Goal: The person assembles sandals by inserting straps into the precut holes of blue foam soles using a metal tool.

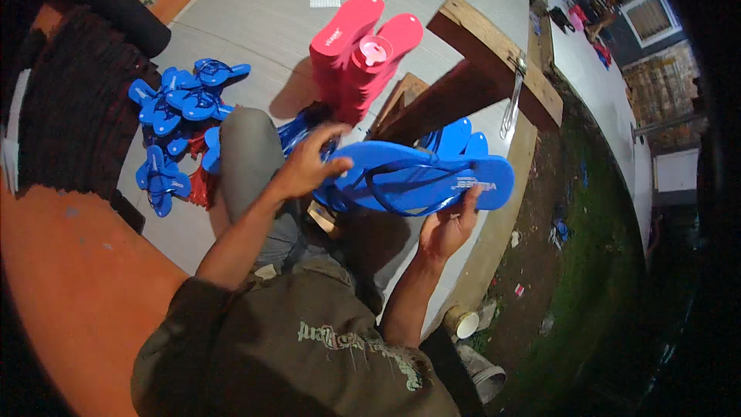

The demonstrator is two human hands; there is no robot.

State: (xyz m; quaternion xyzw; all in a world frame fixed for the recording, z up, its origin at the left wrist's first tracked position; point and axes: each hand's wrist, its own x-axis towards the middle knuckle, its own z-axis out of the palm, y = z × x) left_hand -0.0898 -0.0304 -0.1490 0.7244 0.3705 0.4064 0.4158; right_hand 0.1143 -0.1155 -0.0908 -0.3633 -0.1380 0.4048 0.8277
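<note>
A blue flip-flop sandal (432, 177) lies flat in front of me, its blue strap (401, 185) looped over the sole. My right hand (448, 228) grips its near edge from below. My left hand (309, 162) rests on the sandal's heel end with fingers bent over it. More blue soles (455, 139) show just behind it.
A stack of red sandal soles (363, 54) stands on the tiled floor. Loose blue straps (181, 100) lie in a heap at the left. A wooden bench (494, 54) with a metal tool sits at the right. A cup (465, 324) stands near the floor's edge.
</note>
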